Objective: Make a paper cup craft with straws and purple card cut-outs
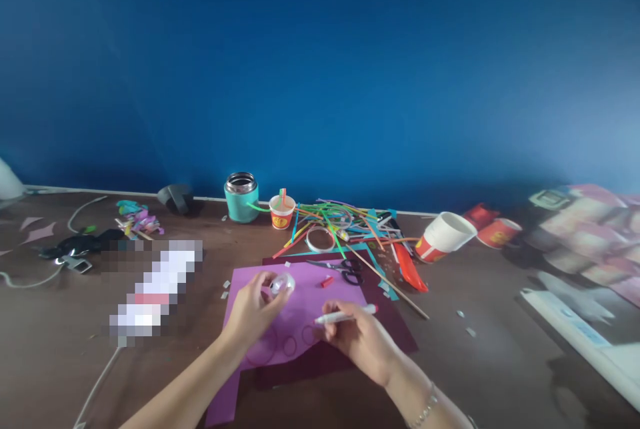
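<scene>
My left hand (259, 305) grips a small clear round piece (283, 284), perhaps a plastic cup or a tape roll, over a purple sheet (310, 289). In my right hand (357, 339) is a white marker (345, 315) with a pink end, its tip pointing left above the sheet. Several drawn circles (290, 347) show along the sheet's near edge. Beyond the marker lie a small red cap (327, 281) and black-handled scissors (350, 271). A dark maroon sheet (395, 329) lies beneath the purple one.
Coloured pipe cleaners or straws (325, 215) are heaped at the back. A teal jar (242, 199) and a small paper cup (282, 213) stand left of them. Tilted paper cups (445, 237) are at the right. A thin stick (400, 292) lies diagonally. A cable (100, 382) runs at left.
</scene>
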A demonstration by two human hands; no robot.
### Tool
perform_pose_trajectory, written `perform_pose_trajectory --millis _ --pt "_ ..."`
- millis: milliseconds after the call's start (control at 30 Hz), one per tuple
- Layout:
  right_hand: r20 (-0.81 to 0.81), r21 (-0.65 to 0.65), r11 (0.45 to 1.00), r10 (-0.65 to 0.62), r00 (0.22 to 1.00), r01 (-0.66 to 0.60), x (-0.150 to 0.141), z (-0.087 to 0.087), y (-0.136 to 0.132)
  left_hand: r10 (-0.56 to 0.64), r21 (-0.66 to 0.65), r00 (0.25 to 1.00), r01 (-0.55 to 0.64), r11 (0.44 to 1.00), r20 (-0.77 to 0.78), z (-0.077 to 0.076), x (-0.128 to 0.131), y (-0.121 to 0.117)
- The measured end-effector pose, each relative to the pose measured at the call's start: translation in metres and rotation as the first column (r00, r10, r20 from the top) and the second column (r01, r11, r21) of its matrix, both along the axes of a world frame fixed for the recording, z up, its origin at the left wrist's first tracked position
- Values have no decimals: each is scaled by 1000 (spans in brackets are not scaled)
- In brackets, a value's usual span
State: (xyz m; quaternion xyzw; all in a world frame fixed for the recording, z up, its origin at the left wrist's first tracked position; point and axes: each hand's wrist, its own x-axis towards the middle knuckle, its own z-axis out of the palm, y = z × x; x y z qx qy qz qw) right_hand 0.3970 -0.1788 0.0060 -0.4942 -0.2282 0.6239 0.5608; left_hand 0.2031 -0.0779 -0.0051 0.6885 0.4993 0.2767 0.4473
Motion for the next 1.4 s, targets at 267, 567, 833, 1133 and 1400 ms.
perform_pose_trajectory --millis 267,567,833,1133,1400 --pt "56 44 998 31 998 -33 0 5 9 4 2 1000 -4 1000 -1 -3 2 2" --pt "516 132 991 -43 856 -30 7 -2 9 13 -29 998 -11 1000 63 -2 2 2" --pt "668 169 985 -85 739 -39 10 -31 -1 32 -126 995 -20 992 97 -1 2 1" --pt "714 92 986 30 700 -136 13 -29 0 49 -125 993 -35 992 107 -1 2 1" --pt "745 75 984 52 665 -161 12 -31 -2 25 -120 996 -15 993 80 -1 2 2"
